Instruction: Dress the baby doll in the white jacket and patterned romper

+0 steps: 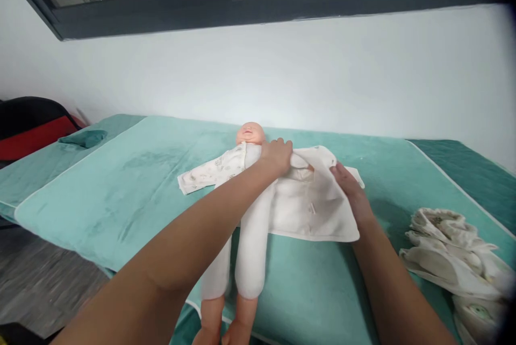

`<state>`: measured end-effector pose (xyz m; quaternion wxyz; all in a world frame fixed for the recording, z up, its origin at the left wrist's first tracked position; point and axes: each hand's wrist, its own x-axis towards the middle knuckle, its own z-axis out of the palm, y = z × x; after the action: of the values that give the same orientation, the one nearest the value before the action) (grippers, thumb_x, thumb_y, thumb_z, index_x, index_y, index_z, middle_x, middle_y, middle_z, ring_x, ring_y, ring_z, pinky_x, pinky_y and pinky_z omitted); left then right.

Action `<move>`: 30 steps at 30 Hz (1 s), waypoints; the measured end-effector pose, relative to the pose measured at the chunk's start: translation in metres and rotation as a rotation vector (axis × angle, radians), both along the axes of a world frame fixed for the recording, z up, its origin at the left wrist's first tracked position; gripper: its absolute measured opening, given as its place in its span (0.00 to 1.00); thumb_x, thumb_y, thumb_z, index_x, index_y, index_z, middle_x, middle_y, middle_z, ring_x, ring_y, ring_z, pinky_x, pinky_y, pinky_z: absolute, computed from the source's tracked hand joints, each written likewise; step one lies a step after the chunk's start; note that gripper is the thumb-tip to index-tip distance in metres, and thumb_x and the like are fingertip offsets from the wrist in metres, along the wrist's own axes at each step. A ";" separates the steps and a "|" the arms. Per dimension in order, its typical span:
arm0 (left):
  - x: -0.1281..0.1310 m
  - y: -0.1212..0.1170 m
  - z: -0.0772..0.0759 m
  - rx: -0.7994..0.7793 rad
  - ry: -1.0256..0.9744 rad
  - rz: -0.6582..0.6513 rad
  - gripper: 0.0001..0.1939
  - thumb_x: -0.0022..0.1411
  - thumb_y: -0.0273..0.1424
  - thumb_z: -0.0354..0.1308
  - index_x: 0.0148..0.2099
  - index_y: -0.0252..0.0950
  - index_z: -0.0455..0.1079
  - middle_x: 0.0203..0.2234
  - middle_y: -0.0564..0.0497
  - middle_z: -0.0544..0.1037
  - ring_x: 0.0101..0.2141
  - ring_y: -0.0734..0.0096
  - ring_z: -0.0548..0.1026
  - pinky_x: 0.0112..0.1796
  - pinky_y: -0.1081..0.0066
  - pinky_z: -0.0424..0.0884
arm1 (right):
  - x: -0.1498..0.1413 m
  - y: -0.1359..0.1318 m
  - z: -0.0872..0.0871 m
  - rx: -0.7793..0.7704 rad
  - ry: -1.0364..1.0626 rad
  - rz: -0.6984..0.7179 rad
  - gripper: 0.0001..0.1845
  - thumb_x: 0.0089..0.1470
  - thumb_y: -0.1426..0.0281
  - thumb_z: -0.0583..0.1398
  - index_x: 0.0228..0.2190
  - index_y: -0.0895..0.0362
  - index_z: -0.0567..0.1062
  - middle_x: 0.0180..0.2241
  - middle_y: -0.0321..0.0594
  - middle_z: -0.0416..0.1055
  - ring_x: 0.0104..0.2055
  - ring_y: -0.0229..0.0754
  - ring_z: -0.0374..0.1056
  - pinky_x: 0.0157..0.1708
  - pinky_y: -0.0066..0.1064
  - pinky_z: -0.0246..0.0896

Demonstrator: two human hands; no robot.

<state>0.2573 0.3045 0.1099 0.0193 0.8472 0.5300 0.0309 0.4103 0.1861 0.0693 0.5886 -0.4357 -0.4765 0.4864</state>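
A baby doll [250, 134] lies on its back on a teal mat [133, 184], its legs toward me and past the mat's near edge. A white baby jacket [310, 210] lies spread under and beside it, one sleeve out to the left. My left hand [277, 155] rests curled at the doll's shoulder, closed on the doll's arm near the jacket's armhole. Just right of it, my right hand [347, 184] holds the jacket's open right panel, fingers pressed against the cloth.
A heap of white baby clothes [455, 259] lies on the mat at the right. A folded teal cloth [83, 138] sits at the far left, next to a black and red bag [32, 124]. A white wall and window run behind.
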 end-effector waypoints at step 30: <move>-0.190 -0.130 -0.076 0.045 -0.931 0.201 0.22 0.74 0.38 0.44 0.63 0.39 0.68 0.61 0.46 0.73 0.61 0.62 0.70 0.64 0.56 0.64 | -0.015 -0.003 -0.034 -0.045 0.051 0.415 0.14 0.58 0.60 0.64 0.46 0.48 0.80 0.42 0.43 0.76 0.41 0.43 0.71 0.41 0.35 0.67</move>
<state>0.0671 0.1746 0.0338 0.2332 0.6880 0.5433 0.4207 0.3957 0.1829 0.0349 0.4778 -0.3289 -0.5300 0.6186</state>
